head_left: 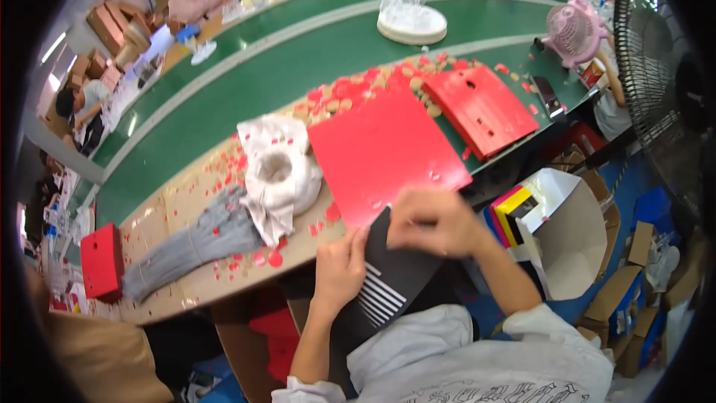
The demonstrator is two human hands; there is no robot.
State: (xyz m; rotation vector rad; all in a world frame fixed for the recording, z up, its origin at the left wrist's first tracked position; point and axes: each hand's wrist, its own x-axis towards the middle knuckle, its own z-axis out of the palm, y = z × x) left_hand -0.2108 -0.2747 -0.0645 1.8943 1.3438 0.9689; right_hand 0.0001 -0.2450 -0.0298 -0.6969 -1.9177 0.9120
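A flat red sheet with small round holes near its near edge lies at the table's front, partly over the edge. My left hand is closed, its thumb and fingers pinching the sheet's near corner. Just right of it, my right hand is curled with fingertips together over the near edge, a little blurred by motion; what it holds, if anything, is hidden. A stack of red sheets with punched holes lies to the right. Red and brown discs are scattered behind the sheet. Below my hands is dark material with white stripes.
Left of the sheet lie a white cloth bundle and a tied bundle of grey strands. Another red stack stands far left. A pink fan, a phone and a large black fan are right. People work across the green table.
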